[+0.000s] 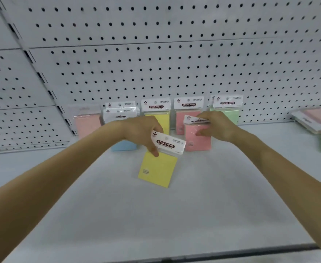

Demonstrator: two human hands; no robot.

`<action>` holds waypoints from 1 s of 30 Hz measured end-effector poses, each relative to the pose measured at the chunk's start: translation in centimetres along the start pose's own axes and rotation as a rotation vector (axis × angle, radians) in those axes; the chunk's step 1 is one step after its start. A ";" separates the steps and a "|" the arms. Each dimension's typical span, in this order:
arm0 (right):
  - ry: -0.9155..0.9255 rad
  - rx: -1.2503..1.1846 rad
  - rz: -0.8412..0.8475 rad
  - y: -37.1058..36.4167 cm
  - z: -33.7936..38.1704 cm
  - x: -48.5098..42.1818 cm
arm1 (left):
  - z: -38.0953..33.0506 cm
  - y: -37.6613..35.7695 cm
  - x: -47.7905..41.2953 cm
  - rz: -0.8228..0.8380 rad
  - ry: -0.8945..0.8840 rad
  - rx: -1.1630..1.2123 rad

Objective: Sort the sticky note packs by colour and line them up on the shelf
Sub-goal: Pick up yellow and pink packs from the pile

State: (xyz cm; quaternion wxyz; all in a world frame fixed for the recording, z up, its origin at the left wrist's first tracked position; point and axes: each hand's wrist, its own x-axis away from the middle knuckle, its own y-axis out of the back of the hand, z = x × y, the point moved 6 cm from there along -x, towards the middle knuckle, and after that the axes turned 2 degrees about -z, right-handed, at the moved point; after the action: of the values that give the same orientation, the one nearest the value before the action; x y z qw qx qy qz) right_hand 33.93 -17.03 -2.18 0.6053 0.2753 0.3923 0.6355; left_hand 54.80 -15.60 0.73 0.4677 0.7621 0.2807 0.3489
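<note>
White pegboard-backed shelf [174, 215]: far row partly sorted. Left hand [142, 133] grip pinching yellow plastic-wrapped sticky note pack [158, 168], right hand [218, 128] grip pinching pink pack [198, 138]; unsorted pile [315, 120] waiting far right.

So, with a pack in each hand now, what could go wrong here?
The left hand pinches the yellow pack only by its header card, so it may swing or slip. The right hand sets the pink pack close before a standing pink pack; a push could topple the row leaning on the pegboard.
</note>
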 end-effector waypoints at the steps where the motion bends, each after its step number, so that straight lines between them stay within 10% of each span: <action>1: 0.026 -0.022 -0.028 -0.1 0.1 -0.3 | 0.3 0.5 -0.5 -0.057 0.016 -0.007; 9: 0.200 0.019 -0.133 -0.7 0.7 -1.7 | 3.9 4.1 -3.9 -0.364 0.121 0.104; 30: 0.237 0.190 -0.337 -1.1 0.7 -2.8 | 3.0 3.7 -5.5 -0.609 0.118 -0.616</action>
State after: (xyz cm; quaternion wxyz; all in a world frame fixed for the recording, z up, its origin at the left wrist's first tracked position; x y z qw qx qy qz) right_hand 35.45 -19.68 -2.40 0.6240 0.1852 0.5592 0.5135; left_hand 54.25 -22.84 1.69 0.7376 0.4484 0.4018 0.3057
